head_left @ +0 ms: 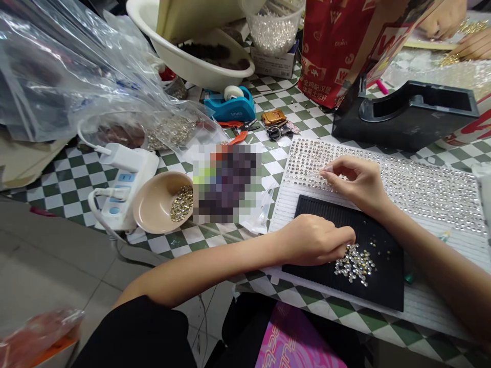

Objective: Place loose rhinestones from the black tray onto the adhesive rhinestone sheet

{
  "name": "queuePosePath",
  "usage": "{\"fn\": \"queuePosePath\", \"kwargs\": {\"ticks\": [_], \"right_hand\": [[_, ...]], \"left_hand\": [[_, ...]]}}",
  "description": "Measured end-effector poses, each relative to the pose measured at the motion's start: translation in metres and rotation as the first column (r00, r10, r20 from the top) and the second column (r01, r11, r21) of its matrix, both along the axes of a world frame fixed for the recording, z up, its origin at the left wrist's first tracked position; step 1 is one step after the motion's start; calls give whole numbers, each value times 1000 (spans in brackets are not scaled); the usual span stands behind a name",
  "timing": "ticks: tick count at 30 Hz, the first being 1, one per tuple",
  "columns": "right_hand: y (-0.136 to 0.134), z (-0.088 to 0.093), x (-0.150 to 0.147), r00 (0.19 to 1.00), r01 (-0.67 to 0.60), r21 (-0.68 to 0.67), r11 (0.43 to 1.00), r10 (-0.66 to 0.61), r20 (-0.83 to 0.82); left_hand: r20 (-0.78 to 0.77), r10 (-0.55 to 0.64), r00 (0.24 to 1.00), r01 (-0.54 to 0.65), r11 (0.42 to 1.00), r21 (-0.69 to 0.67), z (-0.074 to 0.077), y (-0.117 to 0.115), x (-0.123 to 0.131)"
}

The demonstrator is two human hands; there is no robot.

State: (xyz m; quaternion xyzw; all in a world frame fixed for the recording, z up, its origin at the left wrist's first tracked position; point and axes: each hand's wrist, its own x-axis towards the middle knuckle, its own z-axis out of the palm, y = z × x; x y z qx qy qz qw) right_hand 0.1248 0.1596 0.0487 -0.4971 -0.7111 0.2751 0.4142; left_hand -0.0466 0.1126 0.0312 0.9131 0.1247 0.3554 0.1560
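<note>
My left hand is curled closed over the black ridged tray, its fingertips at a loose pile of clear rhinestones. Whatever those fingers hold, if anything, is hidden. Thumb and forefinger of my right hand are pinched together at the left part of a white board, which carries rows of set rhinestones. Anything in that pinch is too small to make out. The tray lies on the board's near part, and a few yellowish stones are scattered beside the pile.
A beige bowl of stones stands left beside a white power strip. Behind are a blue tape dispenser, a white basin, a red paper bag and a black tape dispenser. Another person's hands show at top right.
</note>
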Motion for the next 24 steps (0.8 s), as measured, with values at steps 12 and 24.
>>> {"fn": "queuePosePath", "kwargs": {"ticks": [12, 24], "right_hand": [[0, -1, 0, 998, -2, 73, 997, -3, 70], [0, 1, 0, 990, -4, 119, 993, -13, 142]], "left_hand": [[19, 5, 1000, -5, 1000, 10, 0, -1, 0], [-58, -14, 998, 14, 1000, -11, 0, -1, -1]]}}
